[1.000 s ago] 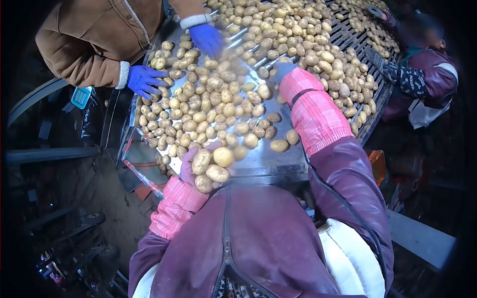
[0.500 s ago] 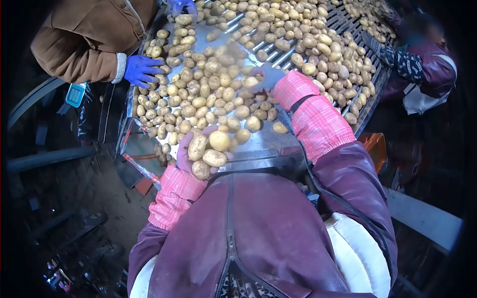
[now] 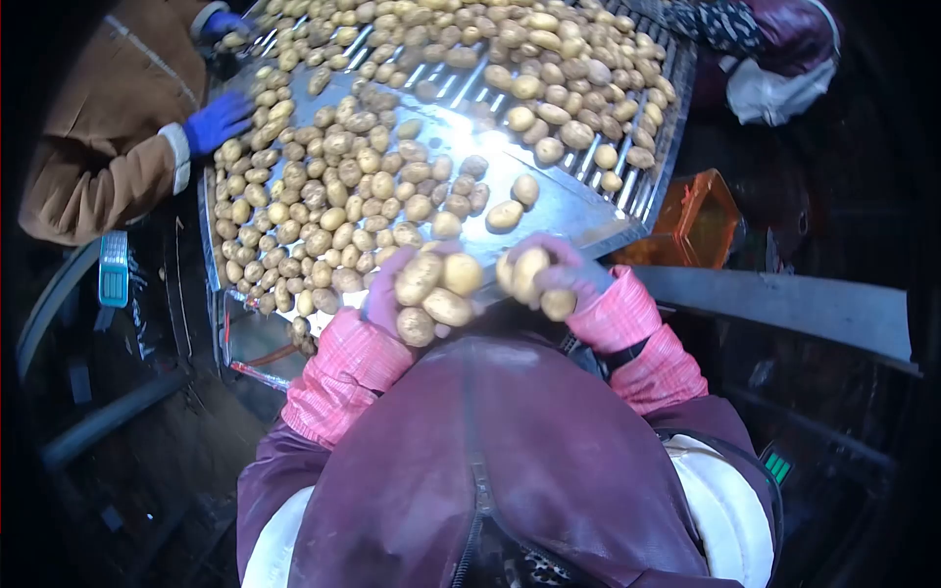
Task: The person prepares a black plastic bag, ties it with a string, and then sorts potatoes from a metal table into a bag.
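Several potatoes [image 3: 447, 307] rest in my left hand [image 3: 387, 286], whose gloved fingers curl around them at the metal table's near edge. My right hand [image 3: 580, 277], also gloved, is closed on a few potatoes [image 3: 530, 274] just to the right, with a small gap between the two hands. Many loose potatoes [image 3: 333, 191] cover the left part of the metal table [image 3: 500, 167]. Two single potatoes [image 3: 505, 215] lie on bare metal beyond my right hand.
Slatted rollers [image 3: 461, 86] carry more potatoes at the back. A co-worker's blue-gloved hand [image 3: 218, 122] is at the left edge; another person's patterned sleeve [image 3: 720, 26] reaches in at back right. An orange crate [image 3: 698, 220] and a grey beam [image 3: 784, 299] are at right.
My right hand has come back from the pile toward my left hand and now holds potatoes. My left hand still holds its potatoes. The view has shifted to the right.
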Available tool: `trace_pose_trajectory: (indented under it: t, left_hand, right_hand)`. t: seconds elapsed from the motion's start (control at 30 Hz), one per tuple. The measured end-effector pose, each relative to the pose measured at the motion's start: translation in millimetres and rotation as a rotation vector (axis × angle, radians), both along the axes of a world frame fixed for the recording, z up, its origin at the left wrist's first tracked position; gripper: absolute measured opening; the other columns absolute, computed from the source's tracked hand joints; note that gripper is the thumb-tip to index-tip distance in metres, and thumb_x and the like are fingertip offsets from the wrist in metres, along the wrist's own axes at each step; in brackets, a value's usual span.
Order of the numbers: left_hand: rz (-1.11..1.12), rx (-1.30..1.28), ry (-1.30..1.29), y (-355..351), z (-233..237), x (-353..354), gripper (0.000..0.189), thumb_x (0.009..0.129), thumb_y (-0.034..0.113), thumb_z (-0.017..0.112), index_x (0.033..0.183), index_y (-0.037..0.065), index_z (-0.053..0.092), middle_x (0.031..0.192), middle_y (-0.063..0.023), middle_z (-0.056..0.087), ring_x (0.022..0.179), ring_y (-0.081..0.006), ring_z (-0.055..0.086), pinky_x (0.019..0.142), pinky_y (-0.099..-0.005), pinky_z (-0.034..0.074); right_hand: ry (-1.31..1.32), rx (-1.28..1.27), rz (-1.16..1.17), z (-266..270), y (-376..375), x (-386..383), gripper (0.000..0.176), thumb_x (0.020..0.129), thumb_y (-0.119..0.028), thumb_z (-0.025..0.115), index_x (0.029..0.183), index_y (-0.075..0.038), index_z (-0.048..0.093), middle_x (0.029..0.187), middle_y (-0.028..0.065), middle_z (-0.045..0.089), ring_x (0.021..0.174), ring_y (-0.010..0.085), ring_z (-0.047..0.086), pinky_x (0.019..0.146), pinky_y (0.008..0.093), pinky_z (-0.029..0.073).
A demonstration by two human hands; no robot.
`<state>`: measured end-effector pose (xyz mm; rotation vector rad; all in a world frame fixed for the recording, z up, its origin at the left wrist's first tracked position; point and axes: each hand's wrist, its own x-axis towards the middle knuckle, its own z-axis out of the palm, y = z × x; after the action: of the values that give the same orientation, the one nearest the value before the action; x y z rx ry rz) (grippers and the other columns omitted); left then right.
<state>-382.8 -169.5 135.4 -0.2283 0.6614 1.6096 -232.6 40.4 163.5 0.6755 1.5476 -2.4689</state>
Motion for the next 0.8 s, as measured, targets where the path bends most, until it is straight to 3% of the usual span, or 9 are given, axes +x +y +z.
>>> trace_pose_trajectory:
  t: [0.07,0.17,0.3,0.43,0.57,0.67,0.7,0.73,0.8]
  left_hand:
    - [-0.226,0.033,0.032,12.6,-11.9,8.9,0.057,0.1,0.049,0.031,0.132,0.007,0.053,0.104,-0.0156,0.067,0.068,-0.0269,0.065,0.052,-0.0315,0.049]
    - [-0.331,-0.056,-0.145,41.8,-11.7,29.0,0.061,0.097,0.051,0.035,0.138,0.008,0.048,0.117,-0.0149,0.063,0.083,-0.0268,0.066,0.055,-0.0351,0.05]
    - [-0.542,0.113,-0.008,78.2,-31.6,61.8,0.063,0.098,0.052,0.034,0.142,0.008,0.042,0.12,-0.0159,0.061,0.08,-0.032,0.064,0.06,-0.0363,0.05]
    - [-0.714,0.007,-0.228,137.9,-35.4,111.2,0.064,0.097,0.054,0.036,0.143,0.009,0.041,0.124,-0.0174,0.058,0.092,-0.0361,0.062,0.072,-0.0423,0.051]
    - [-0.997,0.125,-0.359,208.0,-43.5,185.0,0.053,0.098,0.047,0.043,0.134,0.009,0.049,0.119,-0.0136,0.061,0.093,-0.0308,0.065,0.072,-0.0397,0.053]
    - [-1.106,0.14,-0.074,242.9,-38.1,256.4,0.045,0.099,0.041,0.048,0.128,0.007,0.053,0.116,-0.0098,0.063,0.093,-0.0243,0.064,0.073,-0.0378,0.055]
    - [-1.16,0.148,-0.233,251.0,-28.2,276.9,0.044,0.098,0.04,0.049,0.127,0.007,0.053,0.116,-0.0101,0.062,0.094,-0.0239,0.064,0.073,-0.0382,0.056]
    - [-1.106,0.452,0.23,250.5,-29.7,297.5,0.043,0.098,0.042,0.049,0.126,0.009,0.054,0.117,-0.01,0.062,0.095,-0.0239,0.064,0.074,-0.0402,0.057]
    - [-1.222,0.114,-0.19,259.6,-10.0,320.8,0.046,0.096,0.037,0.055,0.131,0.008,0.052,0.128,-0.0131,0.056,0.115,-0.0288,0.06,0.09,-0.0488,0.055]
  right_hand:
    - [-0.132,-0.04,0.003,12.6,-9.1,21.9,0.04,0.073,-0.014,0.064,0.111,-0.001,0.059,0.098,0.0097,0.061,0.085,0.0168,0.059,0.073,0.0263,0.049]
    - [-0.156,-0.091,-0.078,-9.1,3.2,62.0,0.041,0.072,-0.013,0.064,0.111,-0.002,0.059,0.098,0.0087,0.06,0.084,0.0166,0.06,0.073,0.027,0.049]
    - [-0.014,-0.195,-0.253,-25.1,10.8,123.5,0.035,0.078,-0.017,0.069,0.109,-0.003,0.059,0.098,0.0068,0.061,0.083,0.0139,0.059,0.077,0.0266,0.049]
    - [0.116,-0.271,-0.515,-39.7,11.7,196.3,0.038,0.081,-0.022,0.071,0.111,-0.004,0.058,0.101,0.007,0.062,0.094,0.0141,0.059,0.085,0.0263,0.047]
    - [0.159,-0.254,-0.811,-40.2,12.4,284.2,0.041,0.079,-0.024,0.073,0.111,-0.003,0.059,0.097,0.0087,0.063,0.083,0.0172,0.062,0.073,0.0288,0.052]
    - [0.154,-0.164,-0.992,-49.2,13.0,354.6,0.039,0.081,-0.025,0.071,0.111,-0.005,0.06,0.097,0.0084,0.064,0.08,0.0175,0.063,0.069,0.0301,0.054]
    - [0.152,-0.134,-1.015,-56.7,14.5,378.8,0.038,0.081,-0.025,0.071,0.112,-0.005,0.06,0.098,0.0083,0.064,0.082,0.0173,0.063,0.07,0.0302,0.054]
    - [0.115,-0.158,-1.112,-66.5,12.5,399.7,0.036,0.084,-0.024,0.069,0.113,-0.006,0.06,0.1,0.0077,0.065,0.085,0.0173,0.064,0.073,0.0298,0.054]
    - [-0.021,-0.147,-1.351,-100.2,7.7,429.4,0.041,0.089,-0.032,0.064,0.12,-0.006,0.059,0.11,0.0089,0.065,0.101,0.022,0.063,0.087,0.0324,0.053]
